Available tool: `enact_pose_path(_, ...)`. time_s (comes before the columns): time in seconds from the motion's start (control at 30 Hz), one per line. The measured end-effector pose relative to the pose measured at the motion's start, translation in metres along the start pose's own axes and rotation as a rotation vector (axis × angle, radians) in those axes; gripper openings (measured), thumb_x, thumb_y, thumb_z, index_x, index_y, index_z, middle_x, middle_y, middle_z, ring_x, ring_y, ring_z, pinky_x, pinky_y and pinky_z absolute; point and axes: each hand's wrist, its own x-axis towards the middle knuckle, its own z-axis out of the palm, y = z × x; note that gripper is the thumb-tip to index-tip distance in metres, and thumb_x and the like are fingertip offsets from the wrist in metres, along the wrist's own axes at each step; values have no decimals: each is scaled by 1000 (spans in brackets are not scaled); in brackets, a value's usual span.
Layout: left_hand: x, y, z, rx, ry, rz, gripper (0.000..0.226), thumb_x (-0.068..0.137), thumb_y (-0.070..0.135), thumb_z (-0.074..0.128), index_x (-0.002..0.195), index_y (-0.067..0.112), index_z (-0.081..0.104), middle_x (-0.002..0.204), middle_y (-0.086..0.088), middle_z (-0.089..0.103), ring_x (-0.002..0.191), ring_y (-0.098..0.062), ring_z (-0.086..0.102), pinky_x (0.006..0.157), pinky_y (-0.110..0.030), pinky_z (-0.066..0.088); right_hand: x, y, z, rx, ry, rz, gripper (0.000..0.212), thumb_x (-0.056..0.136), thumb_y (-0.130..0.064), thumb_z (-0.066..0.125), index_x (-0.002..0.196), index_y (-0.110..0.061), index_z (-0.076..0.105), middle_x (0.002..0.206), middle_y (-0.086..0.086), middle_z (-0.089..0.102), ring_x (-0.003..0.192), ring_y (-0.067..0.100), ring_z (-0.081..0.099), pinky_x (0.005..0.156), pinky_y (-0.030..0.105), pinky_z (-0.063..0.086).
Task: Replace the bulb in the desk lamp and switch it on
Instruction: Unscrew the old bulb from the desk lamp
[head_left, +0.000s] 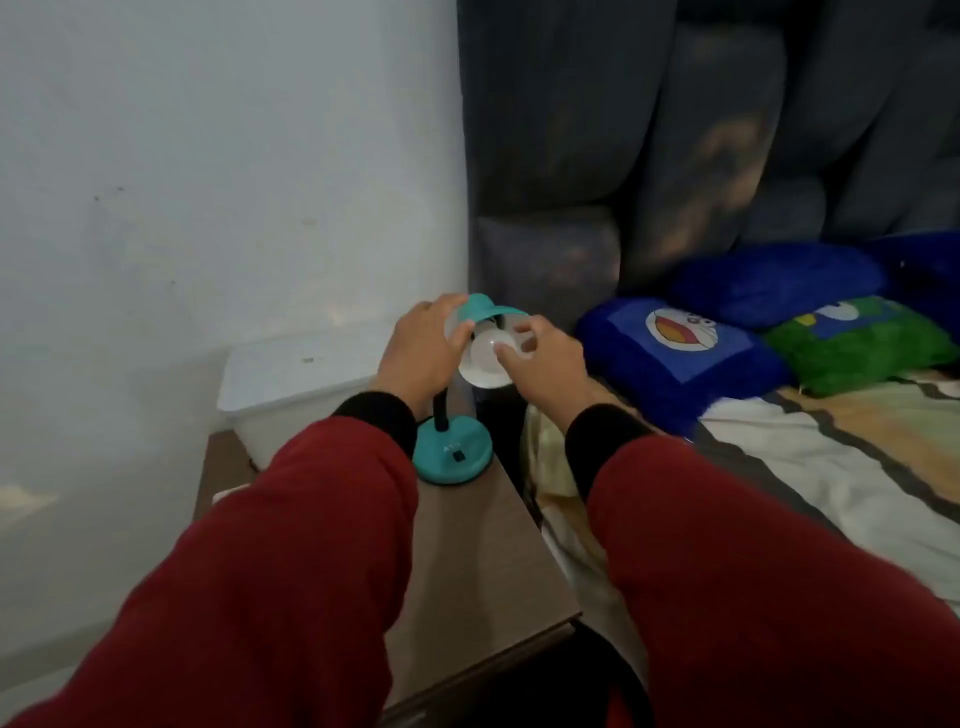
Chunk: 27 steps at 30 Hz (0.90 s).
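Note:
A small teal desk lamp stands on a brown bedside table (467, 551), its round base (453, 451) near the table's right edge and a black flexible neck rising from it. The teal shade (488, 307) is tipped so that its white inside faces me. My left hand (423, 348) grips the shade from the left. My right hand (545, 358) has its fingertips closed on the white bulb (488, 349) that sits in the shade's opening. A black switch (458, 456) shows on the base. The socket is hidden behind the bulb.
A white lidded plastic box (291, 387) sits on the table behind the lamp, against the white wall. To the right lies a bed with a patterned sheet (779, 467), blue and green cushions (680, 358) and a dark padded headboard (675, 156).

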Motion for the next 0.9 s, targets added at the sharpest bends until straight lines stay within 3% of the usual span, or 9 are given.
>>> enact_pose_path(0.17, -6, -13, 28, -198, 37, -21, 39, 98, 24, 46, 137, 19, 48, 142, -1, 50, 132, -15, 44, 104, -13, 26, -4, 19, 45, 393, 128, 163, 57, 85, -37, 66, 136, -21, 46, 130, 14, 53, 118, 26, 52, 90, 26, 39)
enact_pose_path(0.33, -4, -24, 44, -404, 70, -115, 36, 98, 25, 46, 134, 23, 51, 139, 4, 52, 118, 6, 41, 80, 18, 23, 4, 23, 71, 629, 164, 259, 65, 83, -38, 68, 140, -27, 40, 132, 12, 52, 122, 19, 50, 101, 32, 42)
enact_pose_path(0.43, -3, -28, 47, -461, 100, -133, 35, 98, 20, 48, 133, 22, 54, 137, 3, 55, 114, 7, 42, 78, 18, 26, 8, 20, 80, 741, 162, 290, 73, 71, -53, 70, 136, -34, 42, 128, 8, 56, 118, 22, 56, 102, 43, 47)
enact_pose_path(0.53, -3, -30, 49, -471, 117, -145, 36, 96, 18, 51, 131, 23, 55, 134, 3, 58, 114, 6, 45, 79, 17, 27, 17, 23, 89, 795, 173, 334, 81, 53, -65, 67, 128, -40, 48, 118, 8, 63, 108, 25, 63, 94, 45, 52)
enact_pose_path(0.67, -2, -32, 51, -495, 151, -154, 35, 96, 18, 52, 130, 23, 56, 132, 3, 59, 118, 1, 51, 83, 12, 32, 17, 17, 80, 717, 170, 290, 60, 75, -31, 77, 130, -27, 53, 124, 8, 62, 110, 21, 61, 97, 40, 51)
enact_pose_path(0.77, -2, -31, 53, -522, 159, -158, 35, 96, 17, 51, 130, 23, 56, 132, 2, 59, 120, -10, 56, 89, -2, 39, 20, 22, 75, 506, 196, 164, 57, 77, -17, 76, 130, -25, 56, 127, 6, 57, 116, 19, 56, 102, 29, 45)
enact_pose_path(0.83, -3, -30, 54, -539, 163, -165, 35, 96, 16, 52, 130, 22, 57, 132, 1, 59, 120, -9, 56, 89, 1, 38, 20, 22, 74, 380, 218, 88, 57, 78, -11, 74, 130, -23, 57, 128, 8, 52, 118, 18, 50, 100, 23, 39)
enact_pose_path(0.9, -3, -29, 55, -546, 164, -173, 35, 96, 16, 51, 129, 22, 57, 133, 2, 59, 118, -1, 52, 86, 8, 35, 18, 23, 77, 379, 237, 84, 62, 80, -16, 72, 137, -22, 49, 131, 9, 49, 119, 18, 48, 102, 28, 41)
